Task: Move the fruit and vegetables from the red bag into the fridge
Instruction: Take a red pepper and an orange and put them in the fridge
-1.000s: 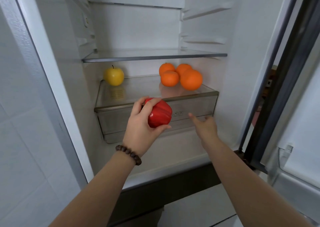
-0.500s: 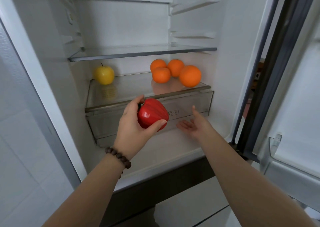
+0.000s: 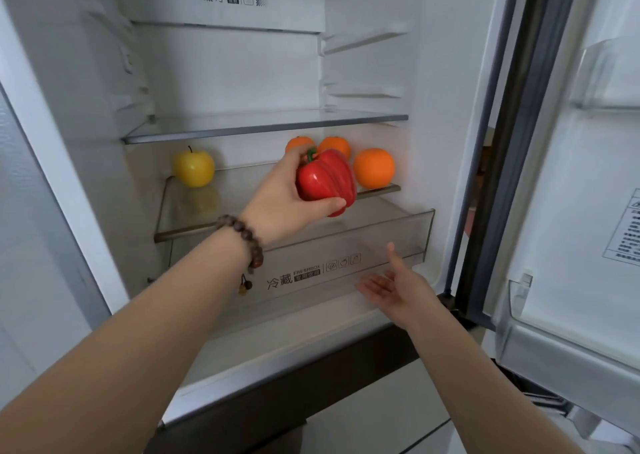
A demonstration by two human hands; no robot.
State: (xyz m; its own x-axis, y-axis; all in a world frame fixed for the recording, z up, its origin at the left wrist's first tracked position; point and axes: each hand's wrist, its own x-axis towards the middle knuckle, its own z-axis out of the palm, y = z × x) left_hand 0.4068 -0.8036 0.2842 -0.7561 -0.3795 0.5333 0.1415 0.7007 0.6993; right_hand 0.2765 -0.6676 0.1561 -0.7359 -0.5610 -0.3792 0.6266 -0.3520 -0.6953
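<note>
Mid-restock at the open fridge: red pepper clamped in left hand, held above the pulled-out crisper drawer — not yet set down. Right hand empty, fingers spread, by drawer front. Already in, on the glass shelf: yellow apple, three oranges. Red bag out of view, so remaining veg unknown — prob. past halfway.

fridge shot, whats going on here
A person is loading produce into an open fridge. The left hand holds a red bell pepper above the clear crisper drawer, which is pulled partly out. The right hand is open, palm up, at the drawer's front lower edge. A yellow apple and oranges already sit on the glass shelf over the drawer.
</note>
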